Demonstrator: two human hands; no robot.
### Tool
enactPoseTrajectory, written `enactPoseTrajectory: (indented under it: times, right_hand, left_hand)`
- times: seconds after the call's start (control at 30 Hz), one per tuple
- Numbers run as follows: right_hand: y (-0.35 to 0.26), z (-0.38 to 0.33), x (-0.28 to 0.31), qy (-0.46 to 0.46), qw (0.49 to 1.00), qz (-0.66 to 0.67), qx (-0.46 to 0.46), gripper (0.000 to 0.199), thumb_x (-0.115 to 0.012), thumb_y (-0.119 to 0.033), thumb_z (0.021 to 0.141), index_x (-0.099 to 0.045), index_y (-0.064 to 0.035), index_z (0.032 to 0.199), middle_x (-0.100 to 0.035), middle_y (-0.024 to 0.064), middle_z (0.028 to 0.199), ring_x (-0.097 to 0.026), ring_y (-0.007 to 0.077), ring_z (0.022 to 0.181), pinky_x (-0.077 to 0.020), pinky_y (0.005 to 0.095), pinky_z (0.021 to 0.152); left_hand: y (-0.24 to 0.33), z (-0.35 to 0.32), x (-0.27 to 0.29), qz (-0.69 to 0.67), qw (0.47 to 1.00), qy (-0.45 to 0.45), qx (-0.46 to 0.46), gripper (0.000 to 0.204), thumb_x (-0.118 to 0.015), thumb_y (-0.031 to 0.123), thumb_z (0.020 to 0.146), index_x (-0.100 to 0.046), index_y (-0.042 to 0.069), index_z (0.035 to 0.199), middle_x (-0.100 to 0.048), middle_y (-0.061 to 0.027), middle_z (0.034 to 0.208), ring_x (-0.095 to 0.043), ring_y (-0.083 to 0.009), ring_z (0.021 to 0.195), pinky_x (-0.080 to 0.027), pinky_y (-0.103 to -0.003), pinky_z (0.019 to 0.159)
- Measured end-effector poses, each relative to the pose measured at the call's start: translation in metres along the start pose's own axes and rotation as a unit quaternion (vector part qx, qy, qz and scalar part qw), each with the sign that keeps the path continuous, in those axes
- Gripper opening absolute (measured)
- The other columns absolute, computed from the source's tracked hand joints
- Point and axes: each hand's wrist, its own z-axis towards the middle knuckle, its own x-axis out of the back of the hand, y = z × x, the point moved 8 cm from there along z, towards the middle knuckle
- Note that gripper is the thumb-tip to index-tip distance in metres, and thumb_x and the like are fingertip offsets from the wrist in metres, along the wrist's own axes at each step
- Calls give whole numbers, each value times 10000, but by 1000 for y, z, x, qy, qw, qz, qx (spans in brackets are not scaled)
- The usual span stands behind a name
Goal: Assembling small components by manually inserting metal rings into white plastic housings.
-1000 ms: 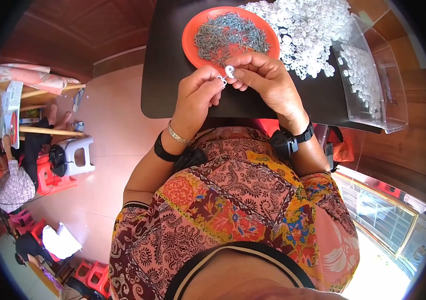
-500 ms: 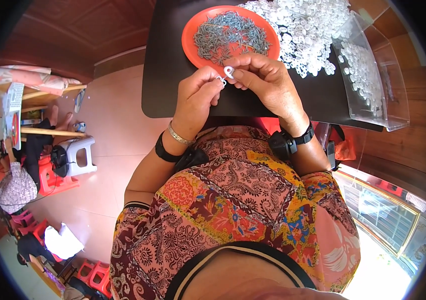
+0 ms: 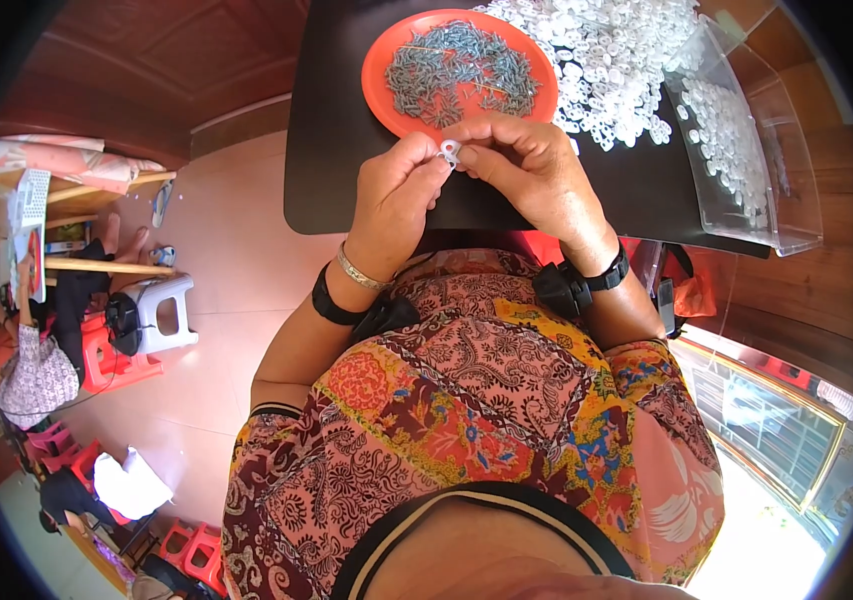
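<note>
"Two hands at work, then. What is each one doing?"

"The right hand (image 3: 538, 185) has a white ring piece (image 3: 450, 147) pinched between thumb and fingers, just off the near rim of the orange-red plate (image 3: 374, 88). The left hand (image 3: 392, 197) is closed too, its tips gripping a small pale piece (image 3: 445, 159). Whether those two parts touch, I can't tell."

"What might go wrong?"

"A slip, I'd say. The parts are tiny and only fingertips hold them, so a crooked push could pop one loose onto the dark desk (image 3: 336, 165) or the person's lap. The right hand is also close to the plate; a careless knuckle could tip it and scatter the grey screws (image 3: 461, 65)."

"And the count?"

"One plate, one clear tray (image 3: 791, 190), one desk. One ring piece in the right hand, one pale piece in the left, as far as I can make out. The screws are too many to count; likewise the white pile (image 3: 606, 80) right of the plate and the white pieces (image 3: 724, 150) in the tray."
</note>
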Motion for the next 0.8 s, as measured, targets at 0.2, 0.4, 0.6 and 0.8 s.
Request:
enactPoseTrajectory:
  times: [0.2,0.4,0.6,0.8]
  right_hand:
    - [-3,-3,-1,20,996,-57,72,134,-627,-42,839,-652,-9,967,-666,74,839,-631,108,765,-498,243,682]
    - [-8,-7,-5,2,991,-109,81,293,-671,25,777,-653,-45,1061,-617,31,841,-600,89,717,-478,220,633]
    - [-11,-7,-5,-12,990,-98,105,332,-680,38,757,-651,-57,1074,-614,31,831,-591,87,685,-475,222,604]
    - [-15,-9,-7,-14,985,-129,113,294,-680,-9,754,-646,-66,1040,-626,79,795,-657,194,703,-509,294,611]
  left_hand:
    - [-1,0,0,-4,1000,12,-2,190,-500,184,898,-534,42,777,-492,18,612,-422,-43,556,-320,-194,506]
    - [-4,0,-2,-67,997,5,28,196,-492,186,896,-557,23,810,-527,-6,626,-449,-62,536,-341,-200,499]
    - [-16,0,-4,-137,986,1,90,222,-492,213,893,-574,14,838,-539,-22,635,-484,-81,525,-354,-202,485]
    - [-15,0,-8,-124,989,2,82,211,-513,207,883,-573,19,809,-511,8,620,-447,-55,507,-337,-192,467]
